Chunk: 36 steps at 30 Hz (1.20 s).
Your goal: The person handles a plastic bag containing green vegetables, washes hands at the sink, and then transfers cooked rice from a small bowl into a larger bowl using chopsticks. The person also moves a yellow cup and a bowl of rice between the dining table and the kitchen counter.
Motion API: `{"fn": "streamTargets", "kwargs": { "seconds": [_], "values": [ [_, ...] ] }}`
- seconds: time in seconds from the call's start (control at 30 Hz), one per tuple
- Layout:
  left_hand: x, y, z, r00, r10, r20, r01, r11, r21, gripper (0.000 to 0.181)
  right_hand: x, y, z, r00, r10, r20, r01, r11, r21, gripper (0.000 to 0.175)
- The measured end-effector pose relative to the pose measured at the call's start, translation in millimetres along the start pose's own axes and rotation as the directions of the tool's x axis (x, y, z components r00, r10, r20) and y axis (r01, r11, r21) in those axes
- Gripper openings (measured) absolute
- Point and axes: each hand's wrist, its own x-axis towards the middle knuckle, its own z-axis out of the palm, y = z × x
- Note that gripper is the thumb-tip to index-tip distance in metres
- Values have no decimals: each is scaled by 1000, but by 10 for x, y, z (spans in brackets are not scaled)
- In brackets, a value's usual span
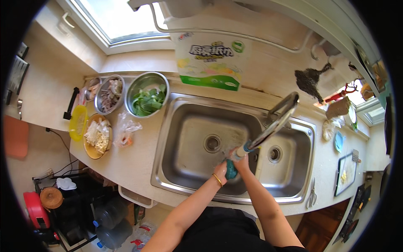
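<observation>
Over the larger basin of a stainless steel double sink [192,148], both my hands are together under the faucet's spout [242,150]. A wet, dark green dishcloth or scrubbing pad [231,170] is bunched between them. My left hand [221,172], with a gold bangle at its wrist, grips the cloth from the left. From the right, my right hand [241,164] closes on it, its fingers partly covered by the spout. Water splashes around the fingers. The chrome faucet neck [274,124] arches over from the sink's back edge.
Left of the sink stand a steel bowl of green leaves [148,102], a bowl of raw meat [110,94], a plate of sliced white food [97,135] and a plastic bag [126,129]. Kitchen scissors [311,197] and a cutting board [345,176] lie to the right.
</observation>
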Motion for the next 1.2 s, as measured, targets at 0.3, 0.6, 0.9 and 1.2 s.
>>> {"fn": "streamTargets", "kwargs": {
  "seconds": [0.3, 0.6, 0.9, 1.2],
  "values": [
    [-51, 330, -118, 973, 3, 231, 35, 987, -159, 40, 110, -81, 131, 787, 573, 231, -545, 468, 696, 27],
    [490, 189, -342, 907, -192, 375, 287, 933, -216, 30, -518, -825, 218, 981, -188, -39, 181, 975, -132, 29],
    [489, -60, -33, 988, 134, -81, -138, 989, -51, 33, -116, -423, 224, 965, 63, -256, -21, 986, 163, 22],
    [378, -11, -214, 991, 127, -41, -132, 981, -140, 21, -187, -266, 292, 908, 415, -54, -337, 802, 493, 30]
  ]
}}
